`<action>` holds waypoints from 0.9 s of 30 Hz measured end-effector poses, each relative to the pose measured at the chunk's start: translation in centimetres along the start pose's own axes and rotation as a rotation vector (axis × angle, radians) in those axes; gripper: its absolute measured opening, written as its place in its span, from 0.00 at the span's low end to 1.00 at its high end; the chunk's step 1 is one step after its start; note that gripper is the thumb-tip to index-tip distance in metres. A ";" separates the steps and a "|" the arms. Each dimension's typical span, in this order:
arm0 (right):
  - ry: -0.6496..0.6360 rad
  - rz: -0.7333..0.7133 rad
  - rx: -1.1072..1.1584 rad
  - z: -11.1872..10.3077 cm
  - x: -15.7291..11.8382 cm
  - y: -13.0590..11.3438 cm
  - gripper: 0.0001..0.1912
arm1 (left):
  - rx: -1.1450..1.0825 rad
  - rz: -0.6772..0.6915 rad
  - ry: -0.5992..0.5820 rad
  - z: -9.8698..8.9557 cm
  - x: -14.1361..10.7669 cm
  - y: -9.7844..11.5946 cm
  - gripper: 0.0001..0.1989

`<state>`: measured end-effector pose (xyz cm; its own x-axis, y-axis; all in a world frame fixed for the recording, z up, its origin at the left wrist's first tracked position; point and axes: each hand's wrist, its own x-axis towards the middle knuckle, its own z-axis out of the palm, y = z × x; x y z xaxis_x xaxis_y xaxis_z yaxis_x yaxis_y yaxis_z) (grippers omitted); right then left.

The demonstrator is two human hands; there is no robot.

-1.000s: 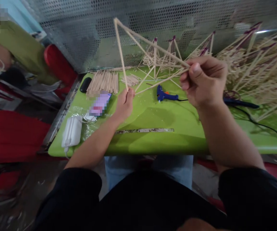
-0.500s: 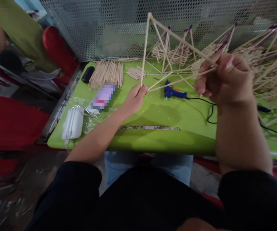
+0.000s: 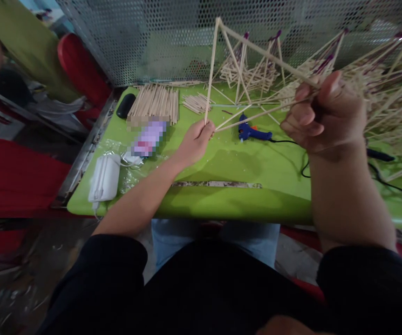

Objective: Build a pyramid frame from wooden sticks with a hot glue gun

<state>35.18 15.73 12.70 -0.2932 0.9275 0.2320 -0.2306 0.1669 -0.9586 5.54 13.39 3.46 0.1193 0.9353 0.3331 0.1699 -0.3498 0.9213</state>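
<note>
A frame of thin wooden sticks hangs above the green table, its peak up near the perforated metal panel. Its lower left corner is pinched in my left hand. At its right corner, my right hand is closed on the stick ends, palm side partly in view. Behind and below the frame lies a blue glue gun, its black cord running right. A bundle of long sticks and a pile of short sticks rest at the back left.
Stick structures with purple tips crowd the right and back. A white power bank, a phone and a black object are at the left. A flat strip lies near the edge of the green table.
The fingers of my right hand have shifted slightly on the frame's right corner and curled differently. My left hand and the frame have hardly moved.
</note>
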 end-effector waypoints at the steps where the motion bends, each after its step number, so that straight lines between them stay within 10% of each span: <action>1: 0.004 -0.008 0.016 0.2 0.0 -0.1 0.34 | -0.003 0.001 0.001 0.0 0.1 -0.2 0.23; 27: -0.068 -0.073 0.087 0.3 0.5 1.2 0.27 | -0.083 -0.071 -0.030 -0.4 0.4 -0.2 0.21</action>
<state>34.52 16.28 11.73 -0.3339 0.8886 0.3144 -0.3320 0.2013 -0.9215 5.21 13.81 3.51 0.1397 0.9551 0.2613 0.0976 -0.2759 0.9562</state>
